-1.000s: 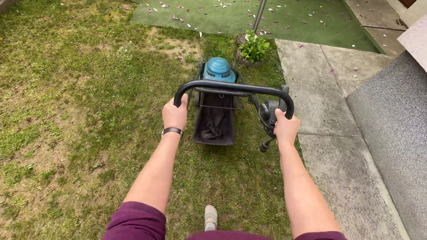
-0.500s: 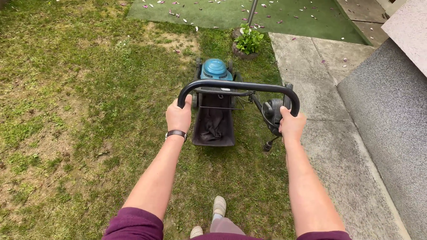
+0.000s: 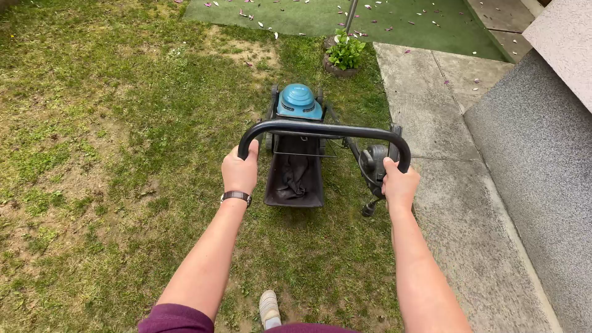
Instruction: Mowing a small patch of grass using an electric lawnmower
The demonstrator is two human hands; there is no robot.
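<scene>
Black tubing formed the mower's handle bar [image 3: 324, 129], which arched across the middle of the frame, and both hands were wrapped around its down-turned ends. The left hand [image 3: 239, 172] had its grip closed fully round the left bend of the bar, thumb up along the tube; a dark wristwatch [image 3: 237, 197] sat on that wrist. The right hand [image 3: 399, 184] had its grip closed just as firmly on the right bend, just beside a round black switch housing [image 3: 372, 161] from which a short cable and plug [image 3: 368, 208] hung down.

Beyond the bar, in the upper middle of the frame, stood the lawn mower [image 3: 298, 102] with its blue motor cover, and its dark cloth grass bag [image 3: 295, 179] hung between the hands. The mower sat on patchy grass [image 3: 123, 123], close to the edge of a concrete path [image 3: 456, 185] that filled the right side. A rough grey wall [image 3: 542, 160] rose at the far right. A leafy plant in a stone ring [image 3: 344, 55] stood ahead of the mower, near a thin pole [image 3: 350, 15], with green matting strewn with petals [image 3: 308, 15] along the top edge. A pale shoe [image 3: 269, 308] showed at the bottom, between maroon sleeves [image 3: 176, 319].
</scene>
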